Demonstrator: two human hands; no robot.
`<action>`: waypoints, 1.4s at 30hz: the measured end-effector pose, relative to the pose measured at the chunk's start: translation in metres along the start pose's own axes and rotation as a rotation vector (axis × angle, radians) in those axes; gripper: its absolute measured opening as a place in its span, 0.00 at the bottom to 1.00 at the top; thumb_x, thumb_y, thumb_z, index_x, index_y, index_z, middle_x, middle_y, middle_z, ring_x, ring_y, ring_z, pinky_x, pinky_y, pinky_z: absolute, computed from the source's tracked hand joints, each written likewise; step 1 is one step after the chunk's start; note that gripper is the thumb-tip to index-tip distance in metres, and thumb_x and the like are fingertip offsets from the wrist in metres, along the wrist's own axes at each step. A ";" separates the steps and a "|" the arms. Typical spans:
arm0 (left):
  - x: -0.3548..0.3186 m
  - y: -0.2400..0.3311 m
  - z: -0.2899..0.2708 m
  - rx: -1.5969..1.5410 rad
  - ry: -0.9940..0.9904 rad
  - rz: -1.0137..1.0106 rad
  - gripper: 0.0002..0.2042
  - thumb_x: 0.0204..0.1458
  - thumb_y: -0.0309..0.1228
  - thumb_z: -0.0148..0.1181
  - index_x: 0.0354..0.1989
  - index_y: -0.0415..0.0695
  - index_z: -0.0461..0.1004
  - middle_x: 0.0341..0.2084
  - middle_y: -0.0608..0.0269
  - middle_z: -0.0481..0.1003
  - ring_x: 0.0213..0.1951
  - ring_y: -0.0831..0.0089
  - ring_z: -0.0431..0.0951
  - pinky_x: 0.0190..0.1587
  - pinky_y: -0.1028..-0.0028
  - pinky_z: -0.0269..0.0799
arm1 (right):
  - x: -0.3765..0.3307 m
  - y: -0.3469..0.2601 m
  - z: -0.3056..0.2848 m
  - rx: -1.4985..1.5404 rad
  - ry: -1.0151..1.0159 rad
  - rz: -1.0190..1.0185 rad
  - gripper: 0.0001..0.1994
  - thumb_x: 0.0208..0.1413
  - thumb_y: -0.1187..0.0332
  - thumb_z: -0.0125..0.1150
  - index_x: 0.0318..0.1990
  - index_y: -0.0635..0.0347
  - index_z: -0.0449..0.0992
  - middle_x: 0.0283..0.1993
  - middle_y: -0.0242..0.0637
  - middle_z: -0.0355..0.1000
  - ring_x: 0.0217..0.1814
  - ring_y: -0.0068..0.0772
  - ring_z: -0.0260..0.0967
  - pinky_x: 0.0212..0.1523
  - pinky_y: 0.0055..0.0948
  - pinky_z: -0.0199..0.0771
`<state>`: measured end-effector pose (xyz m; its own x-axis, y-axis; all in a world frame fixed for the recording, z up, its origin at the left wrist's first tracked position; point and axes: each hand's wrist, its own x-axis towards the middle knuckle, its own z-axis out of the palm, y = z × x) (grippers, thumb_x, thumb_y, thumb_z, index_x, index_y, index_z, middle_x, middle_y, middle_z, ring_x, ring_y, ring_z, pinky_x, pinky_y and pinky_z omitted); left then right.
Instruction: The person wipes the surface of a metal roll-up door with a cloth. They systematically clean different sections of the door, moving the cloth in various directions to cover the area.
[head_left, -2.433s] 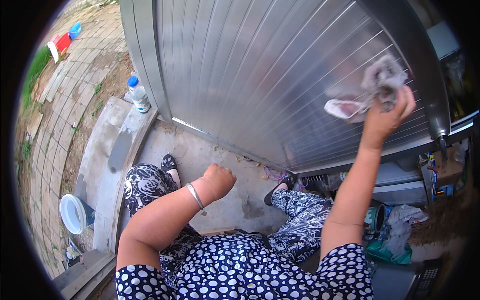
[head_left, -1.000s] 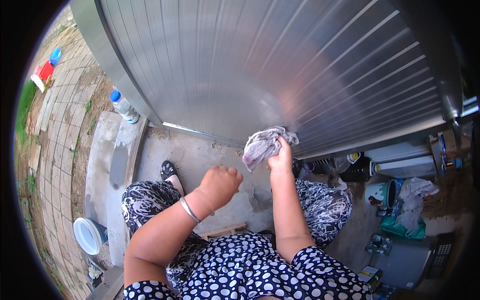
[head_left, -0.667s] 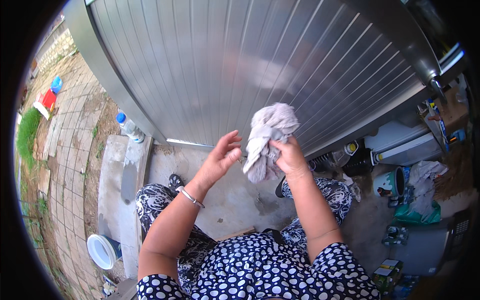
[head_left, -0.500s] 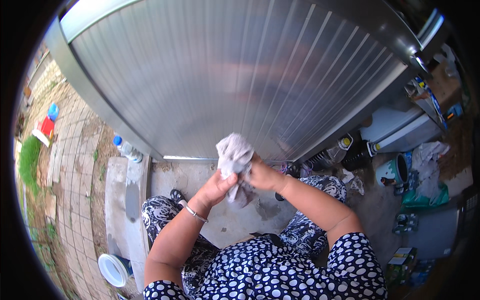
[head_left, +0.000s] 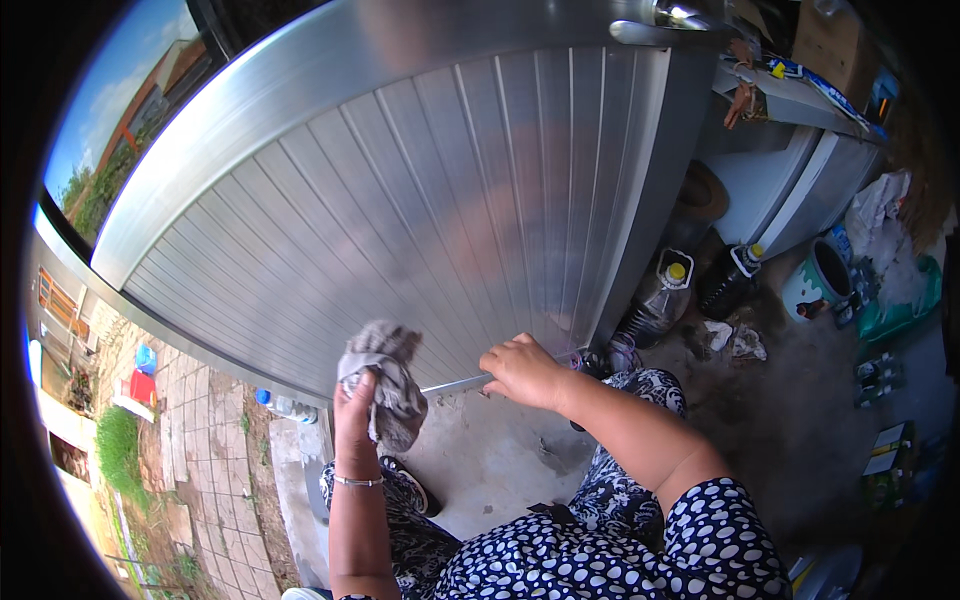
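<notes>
My left hand (head_left: 357, 412) is closed round a crumpled greyish cloth (head_left: 392, 385), with the thumb lying over it. The cloth bunches up above the fingers and hangs down on their right, close in front of a ribbed silver metal door (head_left: 470, 200). To its right, my right hand (head_left: 525, 372) is held back-up near the door's lower edge, fingers curled in. Nothing shows in it, though its palm is hidden. A gap separates the two hands.
Large bottles with yellow caps (head_left: 660, 300) stand right of the door, near a teal-and-white bucket (head_left: 818, 280) and a green bag (head_left: 905, 312). A blue-capped bottle (head_left: 287, 405) lies at the left by a concrete step (head_left: 298, 462). A lever handle (head_left: 645, 35) juts from the door top.
My hands have parted: the left has carried the cloth leftward, and the right has let go of it. My view has swung, showing more of the door's top and the outdoors.
</notes>
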<state>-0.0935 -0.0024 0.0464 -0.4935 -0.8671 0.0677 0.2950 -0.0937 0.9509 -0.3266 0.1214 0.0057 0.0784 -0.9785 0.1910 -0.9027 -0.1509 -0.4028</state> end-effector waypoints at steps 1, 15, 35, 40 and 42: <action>0.005 0.014 0.001 0.063 -0.036 0.060 0.23 0.52 0.33 0.60 0.55 0.37 0.64 0.43 0.59 0.74 0.43 0.71 0.74 0.48 0.72 0.69 | -0.002 0.002 0.003 -0.046 0.047 -0.025 0.15 0.48 0.58 0.63 0.38 0.56 0.71 0.35 0.35 0.71 0.43 0.38 0.69 0.47 0.38 0.61; 0.101 0.114 0.231 1.624 0.433 1.512 0.37 0.41 0.23 0.65 0.63 0.58 0.58 0.65 0.59 0.51 0.63 0.55 0.52 0.62 0.58 0.49 | -0.018 -0.018 0.017 -0.018 0.024 -0.180 0.14 0.48 0.57 0.62 0.37 0.55 0.72 0.34 0.33 0.73 0.40 0.35 0.72 0.46 0.40 0.61; 0.092 -0.067 0.265 1.966 -0.553 1.515 0.23 0.51 0.35 0.51 0.58 0.65 0.64 0.65 0.70 0.54 0.64 0.61 0.55 0.52 0.56 0.57 | -0.044 -0.045 0.047 -0.130 -0.146 -0.351 0.03 0.44 0.68 0.54 0.23 0.53 0.73 0.24 0.30 0.72 0.31 0.31 0.71 0.44 0.40 0.61; 0.091 -0.134 0.240 1.990 -0.857 1.477 0.26 0.49 0.32 0.49 0.60 0.57 0.63 0.64 0.69 0.53 0.66 0.66 0.52 0.54 0.62 0.58 | -0.044 -0.053 0.073 -0.173 -0.210 -0.397 0.05 0.41 0.69 0.54 0.19 0.53 0.75 0.21 0.29 0.72 0.28 0.29 0.70 0.44 0.37 0.59; 0.089 -0.158 0.232 1.965 -0.918 1.449 0.28 0.48 0.29 0.46 0.62 0.52 0.60 0.64 0.71 0.53 0.65 0.72 0.51 0.47 0.77 0.57 | -0.045 -0.056 0.072 -0.168 -0.299 -0.436 0.05 0.42 0.70 0.53 0.20 0.54 0.75 0.21 0.29 0.72 0.28 0.28 0.70 0.44 0.37 0.59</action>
<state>-0.3736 0.0489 -0.0278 -0.9423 0.3190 0.1017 0.1811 0.7411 -0.6465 -0.2496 0.1638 -0.0446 0.5547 -0.8312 0.0361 -0.8127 -0.5506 -0.1905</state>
